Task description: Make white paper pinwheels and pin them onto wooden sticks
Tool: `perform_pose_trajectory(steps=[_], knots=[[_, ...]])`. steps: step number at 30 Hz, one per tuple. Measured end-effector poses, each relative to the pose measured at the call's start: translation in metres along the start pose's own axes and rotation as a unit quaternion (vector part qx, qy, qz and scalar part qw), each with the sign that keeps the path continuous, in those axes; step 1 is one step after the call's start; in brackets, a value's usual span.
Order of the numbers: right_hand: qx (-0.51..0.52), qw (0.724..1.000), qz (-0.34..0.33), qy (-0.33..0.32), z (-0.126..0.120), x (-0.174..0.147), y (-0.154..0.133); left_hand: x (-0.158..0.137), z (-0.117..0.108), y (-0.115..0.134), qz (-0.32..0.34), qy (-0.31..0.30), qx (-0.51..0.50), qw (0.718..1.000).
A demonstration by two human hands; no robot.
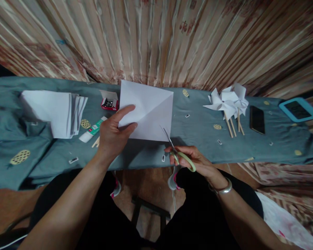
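A square white sheet of paper with a diagonal crease is held up over the cloth in front of me. My left hand grips its left edge, with the thumb and a finger lying on the near face. In my right hand is a pair of scissors with pale green handles. Their metal blades point up and left, overlapping the paper's lower right corner in view. Whether the blades touch the paper I cannot tell.
A stack of white paper lies left, near a glue tube and a red box of small metal pieces. Paper pinwheels on sticks, a phone and a blue-framed tablet lie right. A curtain hangs behind.
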State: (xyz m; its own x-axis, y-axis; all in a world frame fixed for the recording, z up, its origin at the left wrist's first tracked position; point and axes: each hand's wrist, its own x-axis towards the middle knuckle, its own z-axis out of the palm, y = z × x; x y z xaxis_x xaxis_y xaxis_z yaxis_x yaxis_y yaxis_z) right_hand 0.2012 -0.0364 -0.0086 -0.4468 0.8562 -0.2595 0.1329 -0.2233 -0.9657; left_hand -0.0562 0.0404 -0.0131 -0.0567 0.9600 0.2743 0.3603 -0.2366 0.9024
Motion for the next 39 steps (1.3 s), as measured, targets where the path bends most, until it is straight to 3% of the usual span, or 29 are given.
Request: perform_pose_trajectory(steps=[39], knots=[[0.040, 0.998, 0.055, 0.015, -0.001, 0.001, 0.015, -0.001, -0.003, 0.000, -0.003, 0.015, 0.000, 1.000]])
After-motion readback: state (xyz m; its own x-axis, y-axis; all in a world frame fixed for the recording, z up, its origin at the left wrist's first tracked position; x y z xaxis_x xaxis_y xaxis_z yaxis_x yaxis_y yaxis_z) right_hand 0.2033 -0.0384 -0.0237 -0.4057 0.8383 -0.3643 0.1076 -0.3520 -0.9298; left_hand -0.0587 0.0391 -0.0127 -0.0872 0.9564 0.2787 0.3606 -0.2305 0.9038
